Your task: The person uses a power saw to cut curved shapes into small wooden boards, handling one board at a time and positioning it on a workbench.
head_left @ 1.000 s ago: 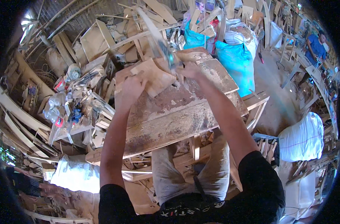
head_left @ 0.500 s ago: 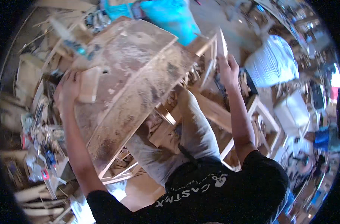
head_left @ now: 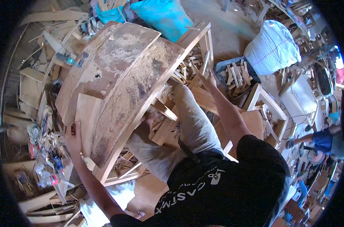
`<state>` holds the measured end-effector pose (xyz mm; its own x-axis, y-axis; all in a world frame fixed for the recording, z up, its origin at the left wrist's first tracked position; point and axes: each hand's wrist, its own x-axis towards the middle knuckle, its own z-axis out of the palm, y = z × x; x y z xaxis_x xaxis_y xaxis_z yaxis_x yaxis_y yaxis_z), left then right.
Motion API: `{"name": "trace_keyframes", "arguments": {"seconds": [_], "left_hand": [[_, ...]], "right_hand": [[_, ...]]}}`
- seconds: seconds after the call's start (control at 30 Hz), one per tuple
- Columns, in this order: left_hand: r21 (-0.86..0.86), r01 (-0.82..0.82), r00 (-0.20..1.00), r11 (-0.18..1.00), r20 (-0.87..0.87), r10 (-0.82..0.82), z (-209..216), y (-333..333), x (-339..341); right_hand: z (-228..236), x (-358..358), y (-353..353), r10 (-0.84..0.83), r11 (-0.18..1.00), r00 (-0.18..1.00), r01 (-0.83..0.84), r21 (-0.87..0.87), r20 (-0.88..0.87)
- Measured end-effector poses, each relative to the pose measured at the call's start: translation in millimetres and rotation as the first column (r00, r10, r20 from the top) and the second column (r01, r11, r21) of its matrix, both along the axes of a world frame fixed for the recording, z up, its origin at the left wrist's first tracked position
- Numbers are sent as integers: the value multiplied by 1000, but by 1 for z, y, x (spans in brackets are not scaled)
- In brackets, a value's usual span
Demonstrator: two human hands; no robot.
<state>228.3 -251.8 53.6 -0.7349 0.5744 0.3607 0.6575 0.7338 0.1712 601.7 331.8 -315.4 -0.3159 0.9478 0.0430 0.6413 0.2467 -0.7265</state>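
A worn, dusty wooden worktop [head_left: 136,62] slants across in front of me. On its near left part lies a pale flat wooden board [head_left: 88,117]. Beside that board's lower left edge is my left hand [head_left: 72,140], its fingers closed around something small and brown that I cannot make out. My right hand [head_left: 209,80] reaches past the worktop's right edge, over loose wood offcuts [head_left: 185,70]. A thin wooden strip [head_left: 206,62] rises from its fingers, which appear closed on it.
A black crate of offcuts [head_left: 238,75] stands right of my right hand, with a white sack [head_left: 272,47] behind it. A turquoise sack [head_left: 162,19] lies beyond the worktop. A wooden frame [head_left: 268,109] stands at right, scrap and bottles [head_left: 47,170] at left. Another person [head_left: 323,142] is far right.
My right hand has come down and left with its wood piece, toward the offcuts. My left hand and the flat board have shifted nearer to me on the worktop.
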Motion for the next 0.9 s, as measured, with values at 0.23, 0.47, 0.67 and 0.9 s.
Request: {"name": "trace_keyframes", "arguments": {"seconds": [0.23,0.47,0.67,0.9], "left_hand": [[192,-218,971,957,143,193,-8,2,91],[254,-171,966,952,232,112,-22,92,157],[519,-117,985,847,167,34,-38,57,148],[583,-115,991,804,16,130,-56,32,125]], "right_hand": [[178,-56,-167,432,880,818,-475,-22,-379],[215,-43,-348,192,264,572,-813,-520,-797],[310,-53,-308,314,682,763,-595,-425,-565],[399,-62,-241,758,518,650,-655,550,59]]}}
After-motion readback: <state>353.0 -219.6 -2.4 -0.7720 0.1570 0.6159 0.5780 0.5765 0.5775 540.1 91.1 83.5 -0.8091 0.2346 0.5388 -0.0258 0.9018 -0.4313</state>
